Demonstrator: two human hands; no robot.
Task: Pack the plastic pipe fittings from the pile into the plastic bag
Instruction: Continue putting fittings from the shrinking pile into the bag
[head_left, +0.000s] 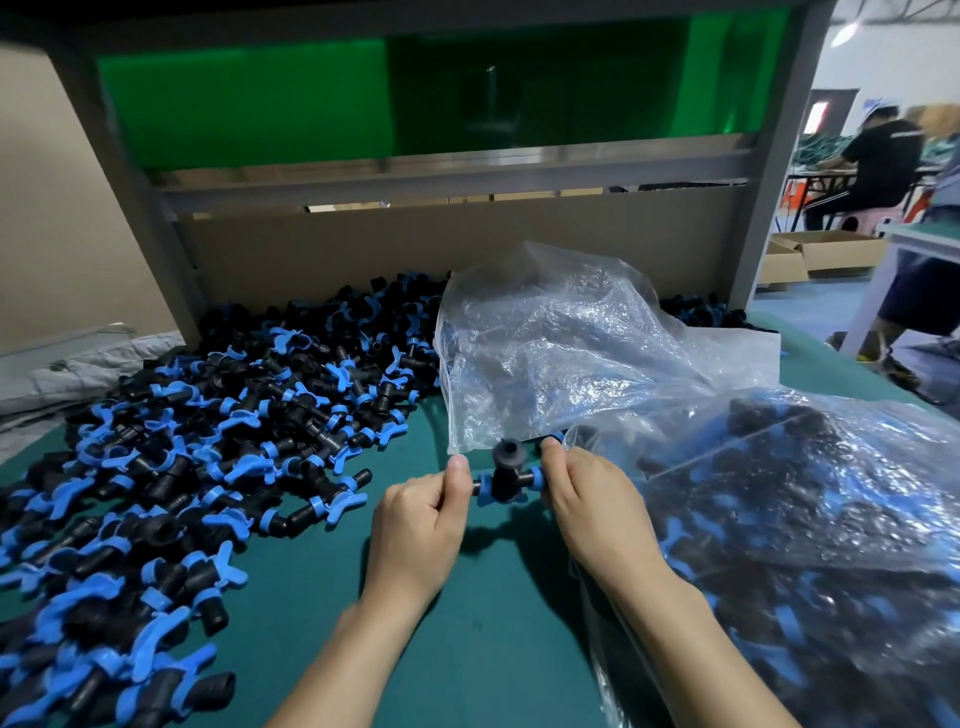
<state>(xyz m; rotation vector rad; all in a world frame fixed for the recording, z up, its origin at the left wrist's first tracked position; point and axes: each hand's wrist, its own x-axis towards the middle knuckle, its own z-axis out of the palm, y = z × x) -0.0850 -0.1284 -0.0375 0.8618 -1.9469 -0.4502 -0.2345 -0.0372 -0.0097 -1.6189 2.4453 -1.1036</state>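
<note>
A black tee fitting with blue collars (506, 480) is held between both hands just above the green table. My left hand (423, 525) pinches its left end and my right hand (592, 512) pinches its right end. A large pile of the same black-and-blue fittings (197, 441) spreads over the left half of the table. Right behind the held fitting lies a clear, crumpled plastic bag (561, 343), its lower edge close to my fingertips. A second clear bag (810, 545), full of fittings, lies at the right beside my right forearm.
The green table top (467, 623) shows between my arms. A cardboard wall (441, 249) and a grey metal frame (769, 182) close off the back. More fittings (701, 312) lie behind the bag. People sit and stand at the far right near cardboard boxes (831, 252).
</note>
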